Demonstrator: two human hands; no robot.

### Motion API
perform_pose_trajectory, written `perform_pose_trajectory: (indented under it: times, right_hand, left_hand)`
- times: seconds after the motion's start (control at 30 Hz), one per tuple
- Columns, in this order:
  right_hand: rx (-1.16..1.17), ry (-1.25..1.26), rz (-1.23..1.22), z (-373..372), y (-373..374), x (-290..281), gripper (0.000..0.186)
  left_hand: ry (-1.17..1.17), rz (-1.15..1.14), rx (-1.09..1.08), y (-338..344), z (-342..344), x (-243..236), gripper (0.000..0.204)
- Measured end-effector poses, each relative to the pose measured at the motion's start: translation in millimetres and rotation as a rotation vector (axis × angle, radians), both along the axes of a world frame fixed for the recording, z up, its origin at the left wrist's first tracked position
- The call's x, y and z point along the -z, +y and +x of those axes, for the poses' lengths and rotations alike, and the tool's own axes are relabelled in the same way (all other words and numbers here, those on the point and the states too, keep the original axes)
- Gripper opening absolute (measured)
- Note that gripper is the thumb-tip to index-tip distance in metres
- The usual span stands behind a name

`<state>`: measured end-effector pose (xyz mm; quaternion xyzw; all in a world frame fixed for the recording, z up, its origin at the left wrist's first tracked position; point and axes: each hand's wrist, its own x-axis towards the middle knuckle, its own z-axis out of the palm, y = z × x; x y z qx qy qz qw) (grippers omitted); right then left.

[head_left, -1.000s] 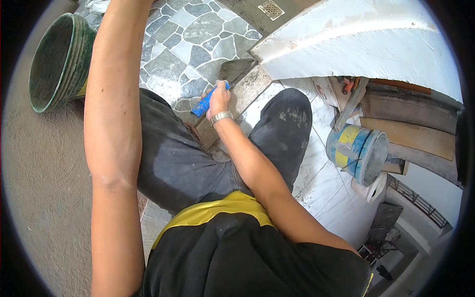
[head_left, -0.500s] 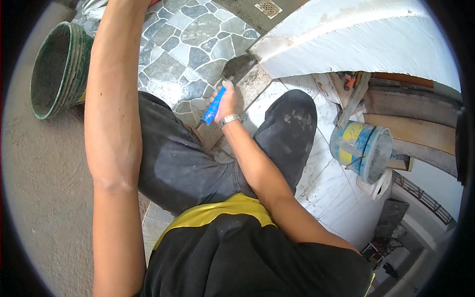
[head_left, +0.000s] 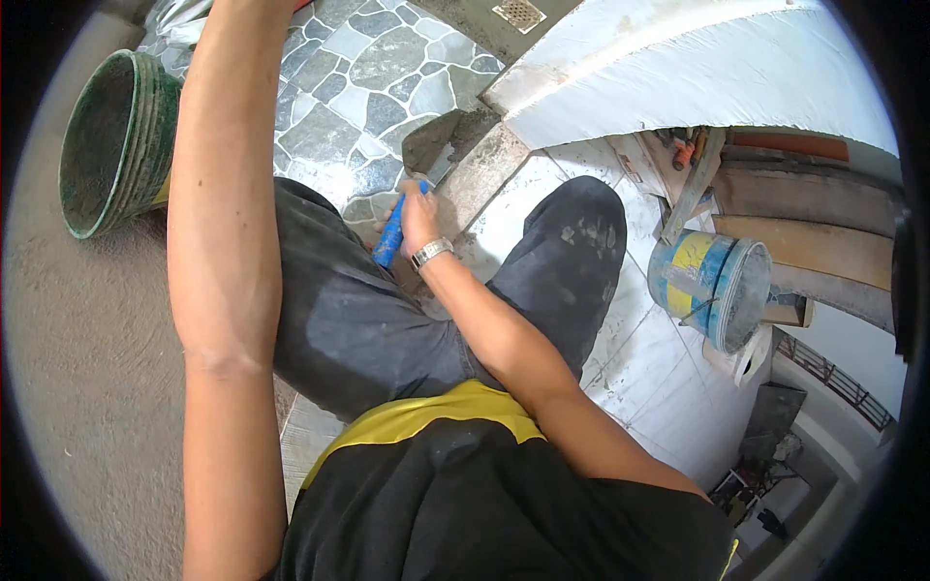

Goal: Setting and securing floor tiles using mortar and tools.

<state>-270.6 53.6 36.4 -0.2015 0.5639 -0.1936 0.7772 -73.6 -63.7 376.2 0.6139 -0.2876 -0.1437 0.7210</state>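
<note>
My right hand [head_left: 418, 221] is closed round the blue handle of a trowel [head_left: 389, 235], just in front of my knees. Beyond the fist, a grey, mortar-coloured patch [head_left: 430, 143] lies where the blade is; I cannot tell blade from mortar there. It sits at the edge of the stone-patterned floor [head_left: 392, 60], beside a rough concrete ledge [head_left: 492, 172]. My left forearm [head_left: 225, 232] stretches up past the top edge, so the left hand is out of sight.
A green bucket [head_left: 174, 126] lies tilted on rough grey cement [head_left: 97, 358] at left. To the right are white marbled tiles [head_left: 630, 363], a blue-and-yellow bucket [head_left: 712, 290] and stacked boards [head_left: 804, 213]. A white curved wall [head_left: 697, 82] and a floor drain [head_left: 521, 15] are ahead.
My right hand has moved slightly left and nearer to me with the trowel, and the dark patch beyond it has shifted left. My left arm has barely moved.
</note>
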Motion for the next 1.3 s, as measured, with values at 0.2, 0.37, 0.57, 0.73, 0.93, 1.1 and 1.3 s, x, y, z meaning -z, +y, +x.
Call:
perform_pose_trajectory:
  times: [0.2, 0.37, 0.57, 0.73, 0.93, 1.1, 1.3]
  right_hand:
    - [0.165, 0.152, -0.136, 0, -20, 12, 0.028]
    - [0.19, 0.031, 0.006, -2, -31, -16, 0.025]
    - [0.278, -0.026, 0.024, 3, -38, -17, 0.027]
    - [0.239, 0.053, 0.016, 4, -35, -5, 0.028]
    - [0.203, 0.108, -0.062, 16, -37, -14, 0.032]
    - [0.144, 0.106, 0.017, 15, -24, -21, 0.038]
    - [0.228, 0.047, -0.033, 14, -40, -12, 0.029]
  left_hand:
    - [-0.007, -0.009, 0.012, 6, -3, -4, 0.054]
    - [-0.014, -0.026, 0.021, 11, -2, 2, 0.054]
    - [0.002, -0.013, 0.024, 3, 5, 1, 0.053]
    - [-0.057, -0.068, 0.063, 7, 4, 6, 0.055]
    - [-0.057, -0.064, 0.032, 11, -2, 7, 0.055]
    - [-0.009, -0.025, 0.026, 5, 4, 3, 0.057]
    - [-0.025, -0.019, 0.004, 8, 8, 5, 0.056]
